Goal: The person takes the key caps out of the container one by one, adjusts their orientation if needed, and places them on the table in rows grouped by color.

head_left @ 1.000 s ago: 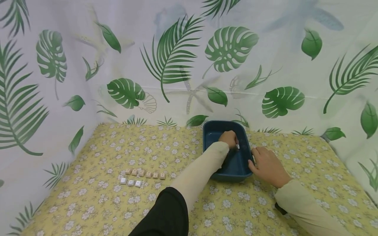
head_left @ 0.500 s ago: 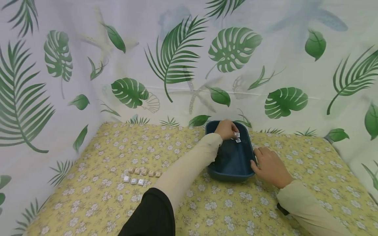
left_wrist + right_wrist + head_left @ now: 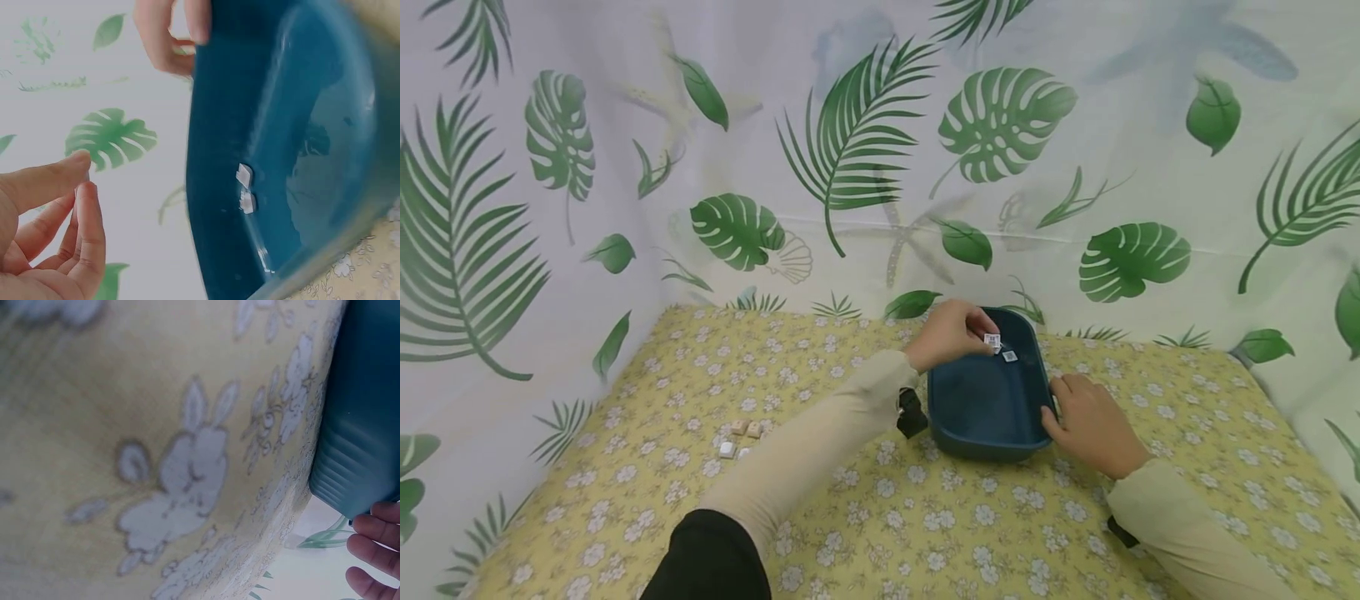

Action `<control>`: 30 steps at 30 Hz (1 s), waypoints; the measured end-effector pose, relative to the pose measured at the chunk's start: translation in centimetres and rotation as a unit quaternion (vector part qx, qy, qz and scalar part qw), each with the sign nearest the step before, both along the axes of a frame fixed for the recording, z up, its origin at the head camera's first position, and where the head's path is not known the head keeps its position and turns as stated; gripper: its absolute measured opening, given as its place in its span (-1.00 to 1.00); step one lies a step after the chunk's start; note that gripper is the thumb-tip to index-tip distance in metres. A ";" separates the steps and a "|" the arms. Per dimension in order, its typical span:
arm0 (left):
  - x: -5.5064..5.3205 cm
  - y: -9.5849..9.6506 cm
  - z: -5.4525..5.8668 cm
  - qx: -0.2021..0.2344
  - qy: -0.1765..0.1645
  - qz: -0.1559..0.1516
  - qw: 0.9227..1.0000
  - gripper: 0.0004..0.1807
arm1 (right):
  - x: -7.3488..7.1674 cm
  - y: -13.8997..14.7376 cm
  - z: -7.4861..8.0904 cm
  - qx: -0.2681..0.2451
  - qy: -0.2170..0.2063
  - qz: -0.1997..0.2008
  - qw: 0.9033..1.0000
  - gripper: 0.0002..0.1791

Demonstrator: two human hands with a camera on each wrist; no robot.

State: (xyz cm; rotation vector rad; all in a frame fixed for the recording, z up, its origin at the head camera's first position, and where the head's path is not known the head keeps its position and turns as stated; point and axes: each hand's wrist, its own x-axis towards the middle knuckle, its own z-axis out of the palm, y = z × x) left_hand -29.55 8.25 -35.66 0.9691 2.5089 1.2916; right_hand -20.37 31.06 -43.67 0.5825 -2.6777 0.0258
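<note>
Thumb and fingers of my left hand (image 3: 951, 333) pinch a small white keycap (image 3: 992, 341) above the far left part of the dark blue bin (image 3: 985, 448). In the left wrist view the fingertips hide nearly all of that keycap. Two white keycaps (image 3: 245, 187) lie inside the bin in that view. My right hand (image 3: 1093, 425) rests against the bin's right rim with its fingers loosely extended. In the right wrist view its fingertips (image 3: 375, 540) show beside the bin's corner.
Left of the bin lie beige keycaps (image 3: 740, 427) and white keycaps (image 3: 727, 450), partly hidden by my left sleeve (image 3: 820, 446). A flowered yellow cloth (image 3: 880, 500) covers the table. Behind the bin hangs a leaf-print curtain (image 3: 865, 267).
My left hand has risen from deep in the bin and moved left toward its rim, with a white keycap in its fingertips. The right hand has stayed at the rim.
</note>
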 end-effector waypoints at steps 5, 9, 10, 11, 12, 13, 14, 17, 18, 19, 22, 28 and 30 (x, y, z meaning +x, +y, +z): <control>2.5 -2.5 0.6 0.019 -0.017 -0.017 1.000 -0.77 | 0.1 0.0 0.0 -0.002 -0.002 -0.002 1.000 -0.75; 4.2 -4.7 0.6 0.026 -0.022 -0.018 0.999 -0.75 | 0.1 0.0 0.0 -0.003 -0.003 -0.003 1.000 -0.74; 4.5 -5.2 0.6 0.027 -0.022 -0.019 0.999 -0.74 | 0.1 0.0 0.0 -0.003 -0.003 -0.003 1.000 -0.74; 4.9 -5.7 0.5 0.026 -0.021 -0.020 0.999 -0.73 | 0.1 0.0 -0.1 -0.002 -0.004 -0.004 1.000 -0.73; 5.2 -6.2 0.5 0.027 -0.020 -0.020 0.999 -0.72 | 0.1 0.0 -0.1 -0.001 -0.004 -0.004 1.000 -0.73; 5.6 -6.7 0.4 0.028 -0.021 -0.021 0.999 -0.71 | 0.0 0.1 -0.1 -0.001 -0.005 -0.005 1.000 -0.73; 5.8 -7.1 0.3 0.028 -0.019 -0.023 0.999 -0.70 | 0.0 0.1 -0.2 0.001 -0.005 -0.005 1.000 -0.73; 6.6 -8.4 0.0 0.032 -0.021 -0.029 0.999 -0.70 | 0.0 0.1 -0.2 0.004 -0.008 -0.009 1.000 -0.71; 6.9 -8.8 -0.1 0.033 -0.024 -0.029 0.999 -0.70 | 0.0 0.1 -0.1 0.005 -0.009 -0.010 1.000 -0.70; 7.1 -9.2 -0.2 0.034 -0.027 -0.027 0.999 -0.70 | 0.0 0.1 -0.1 0.005 -0.010 -0.010 1.000 -0.70; 7.7 -10.4 -0.8 0.042 -0.040 -0.017 0.998 -0.70 | 0.0 0.0 0.0 0.004 -0.013 -0.011 1.000 -0.68; 8.8 -12.7 -2.3 0.068 -0.085 0.016 0.994 -0.70 | 0.0 -0.1 0.0 0.003 -0.013 -0.008 1.000 -0.71; 9.0 -13.2 -2.7 0.072 -0.089 0.017 0.993 -0.69 | 0.0 -0.1 0.0 0.002 -0.013 -0.008 1.000 -0.71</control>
